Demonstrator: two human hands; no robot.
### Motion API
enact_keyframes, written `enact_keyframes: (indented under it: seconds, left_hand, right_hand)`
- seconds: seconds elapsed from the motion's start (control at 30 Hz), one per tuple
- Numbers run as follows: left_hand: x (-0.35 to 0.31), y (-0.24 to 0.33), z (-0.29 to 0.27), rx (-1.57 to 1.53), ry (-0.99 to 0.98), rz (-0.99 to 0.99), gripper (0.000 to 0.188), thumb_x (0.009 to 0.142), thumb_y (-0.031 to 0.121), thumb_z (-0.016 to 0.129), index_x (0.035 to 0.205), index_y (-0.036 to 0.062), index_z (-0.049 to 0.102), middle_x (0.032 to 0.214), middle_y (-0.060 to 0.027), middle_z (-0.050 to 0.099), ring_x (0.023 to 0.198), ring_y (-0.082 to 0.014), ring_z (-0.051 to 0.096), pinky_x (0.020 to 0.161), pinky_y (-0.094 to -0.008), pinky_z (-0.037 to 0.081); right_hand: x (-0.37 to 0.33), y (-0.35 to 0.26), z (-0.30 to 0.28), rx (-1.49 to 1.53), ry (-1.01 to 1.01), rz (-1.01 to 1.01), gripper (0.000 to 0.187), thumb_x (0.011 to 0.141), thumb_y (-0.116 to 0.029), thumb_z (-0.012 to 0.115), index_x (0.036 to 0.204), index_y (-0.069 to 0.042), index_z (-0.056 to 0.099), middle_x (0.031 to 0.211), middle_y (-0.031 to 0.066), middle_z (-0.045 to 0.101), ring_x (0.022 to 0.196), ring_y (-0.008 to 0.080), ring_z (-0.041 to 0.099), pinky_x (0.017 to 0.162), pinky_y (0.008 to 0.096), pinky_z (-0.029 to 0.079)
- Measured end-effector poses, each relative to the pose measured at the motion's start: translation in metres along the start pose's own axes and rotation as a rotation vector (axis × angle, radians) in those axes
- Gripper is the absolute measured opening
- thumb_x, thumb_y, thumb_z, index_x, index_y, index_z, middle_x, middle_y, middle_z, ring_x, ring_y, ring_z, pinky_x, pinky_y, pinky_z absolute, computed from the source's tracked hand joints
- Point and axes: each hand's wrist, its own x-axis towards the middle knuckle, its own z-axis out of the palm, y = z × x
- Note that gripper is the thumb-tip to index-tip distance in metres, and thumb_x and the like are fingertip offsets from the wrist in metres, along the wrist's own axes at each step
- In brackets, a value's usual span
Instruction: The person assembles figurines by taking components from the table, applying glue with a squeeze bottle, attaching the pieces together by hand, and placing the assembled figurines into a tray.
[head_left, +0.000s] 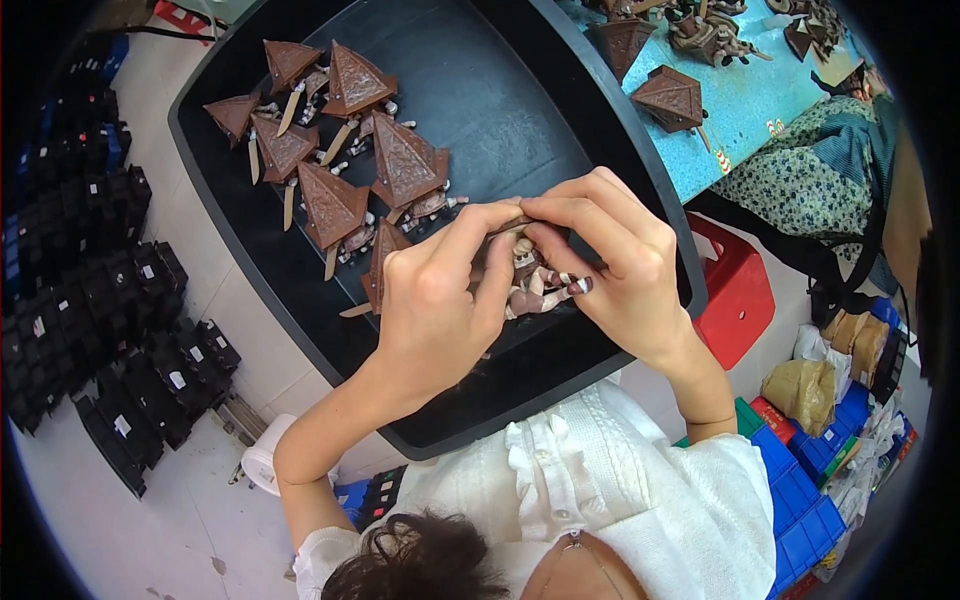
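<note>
Over the near right part of a black tray (420, 435), my hands hold one small painted figurine piece (530, 285) between them. It has beige, brown and white parts, and a darker brown part at its top is mostly covered by my fingers. My left hand (435, 285) grips it from the left with fingers bent. My right hand (630, 250) closes on it from the right, fingertips meeting the left ones at the top. Left of my hands, several similar pieces with brown pyramid-shaped roofs (408, 165) and flat wooden sticks (289, 205) lie in the tray.
More brown-roofed pieces (672, 98) rest on a blue table (740, 90) at the far right. Beside it sits another person in patterned clothing (800, 180). A red stool (740, 300) and blue crates (800, 510) stand at right. Black bins (70, 320) line the floor at left.
</note>
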Motion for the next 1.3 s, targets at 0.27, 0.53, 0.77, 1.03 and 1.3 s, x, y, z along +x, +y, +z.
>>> enact_keyframes:
  seconds: [0.27, 0.53, 0.77, 1.03, 1.3]
  left_hand:
    - [-0.0001, 0.0014, -0.003, -0.063, -0.042, -0.072, 0.016, 0.089, 0.001, 0.061, 0.104, -0.0036, 0.061, 0.096, -0.018, 0.07, 0.075, -0.0244, 0.072, 0.06, -0.0303, 0.057]
    - [-0.0022, 0.0028, -0.0007, -0.073, -0.007, -0.064, 0.014, 0.088, 0.0, 0.063, 0.101, -0.0034, 0.061, 0.1, -0.0173, 0.07, 0.073, -0.0229, 0.072, 0.061, -0.0293, 0.057]
    - [0.0008, 0.0029, -0.0009, -0.061, -0.022, -0.047, 0.014, 0.087, 0.0, 0.063, 0.101, -0.003, 0.061, 0.1, -0.0169, 0.071, 0.074, -0.0226, 0.072, 0.061, -0.0294, 0.057]
    - [-0.0001, 0.0019, 0.0019, -0.04, 0.04, 0.015, 0.013, 0.086, 0.0, 0.065, 0.099, -0.0028, 0.061, 0.096, -0.0181, 0.071, 0.071, -0.0225, 0.072, 0.058, -0.0284, 0.056]
    - [-0.0003, 0.0027, 0.0023, -0.016, 0.038, -0.007, 0.012, 0.086, 0.001, 0.065, 0.097, -0.0024, 0.06, 0.094, -0.0176, 0.071, 0.066, -0.0223, 0.071, 0.054, -0.0285, 0.055]
  right_hand:
    - [-0.0028, -0.0016, 0.0012, -0.012, 0.025, 0.001, 0.02, 0.069, 0.008, 0.071, 0.088, 0.004, 0.064, 0.08, 0.0121, 0.061, 0.07, 0.0279, 0.059, 0.06, 0.0351, 0.049]
    - [-0.0041, -0.004, 0.0, -0.015, 0.055, -0.02, 0.022, 0.069, 0.006, 0.072, 0.089, 0.003, 0.066, 0.08, 0.0113, 0.062, 0.07, 0.0265, 0.06, 0.059, 0.0337, 0.049]
    - [-0.0022, -0.0055, -0.0022, -0.036, 0.068, -0.03, 0.022, 0.068, 0.007, 0.072, 0.089, 0.003, 0.066, 0.08, 0.0108, 0.062, 0.069, 0.0262, 0.059, 0.059, 0.0333, 0.049]
    - [0.0003, -0.008, -0.0023, -0.007, 0.067, -0.014, 0.021, 0.067, 0.007, 0.073, 0.086, 0.003, 0.066, 0.078, 0.0103, 0.061, 0.067, 0.0252, 0.058, 0.057, 0.0328, 0.047]
    - [0.0003, -0.0081, -0.0009, -0.022, 0.063, 0.007, 0.02, 0.067, 0.008, 0.072, 0.085, 0.003, 0.066, 0.076, 0.0101, 0.061, 0.066, 0.0243, 0.058, 0.056, 0.0322, 0.046]
